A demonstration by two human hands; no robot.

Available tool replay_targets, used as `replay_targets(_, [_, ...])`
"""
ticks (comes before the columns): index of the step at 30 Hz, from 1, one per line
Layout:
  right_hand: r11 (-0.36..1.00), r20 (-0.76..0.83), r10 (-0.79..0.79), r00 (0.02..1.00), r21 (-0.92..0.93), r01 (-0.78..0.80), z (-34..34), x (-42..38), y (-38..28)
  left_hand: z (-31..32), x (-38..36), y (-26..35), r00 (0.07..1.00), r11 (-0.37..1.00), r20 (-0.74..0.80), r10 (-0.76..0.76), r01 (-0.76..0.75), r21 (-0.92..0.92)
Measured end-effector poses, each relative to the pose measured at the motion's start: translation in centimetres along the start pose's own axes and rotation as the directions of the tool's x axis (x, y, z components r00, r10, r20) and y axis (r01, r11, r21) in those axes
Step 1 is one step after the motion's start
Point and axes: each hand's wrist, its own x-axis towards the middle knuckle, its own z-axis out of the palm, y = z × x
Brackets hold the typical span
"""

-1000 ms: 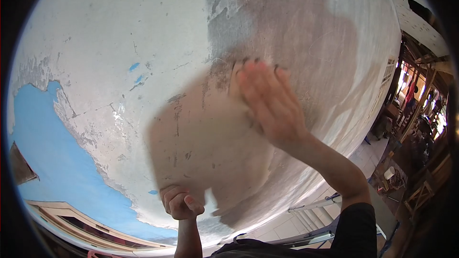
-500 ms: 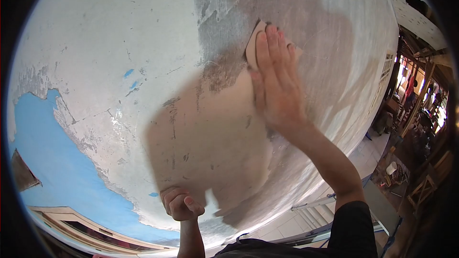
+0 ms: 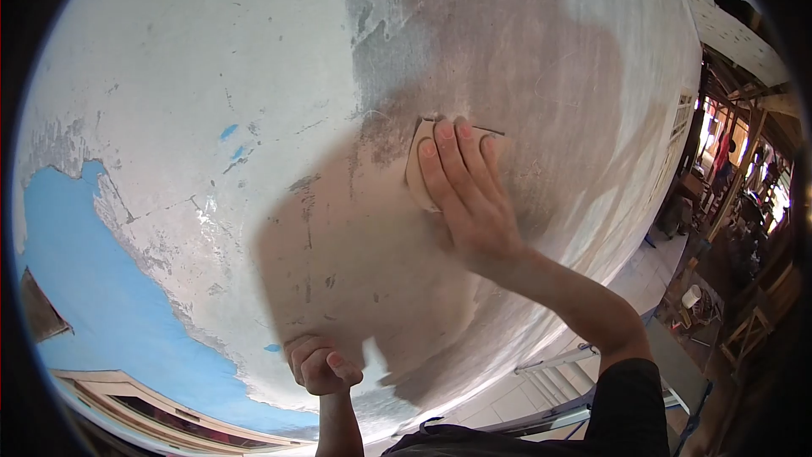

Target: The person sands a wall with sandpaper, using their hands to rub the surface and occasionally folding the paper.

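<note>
My right hand presses a beige sheet, which looks like sandpaper, flat against the wall, fingers pointing up. The sheet's dark edge shows above the fingertips. Around it the wall surface is grey and scuffed, with whitish coating to the left. Low in the middle, my left hand is curled into a fist against the wall; nothing shows inside it.
Blue paint with a ragged edge covers the lower left, above a beige window frame. A metal ladder stands at lower right. Farther right are wooden posts, a white container and clutter.
My right hand has moved down and slightly left along the wall with the sheet under it. My left hand has stayed in about the same place.
</note>
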Motion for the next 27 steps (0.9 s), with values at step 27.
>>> replay_targets(27, [0.989, 0.036, -0.133, 0.991, 0.068, 0.130, -0.9, 2.5, 3.3, 0.5, 0.0, 0.3, 1.000, 1.000, -0.014, -0.023, 0.023, -0.001])
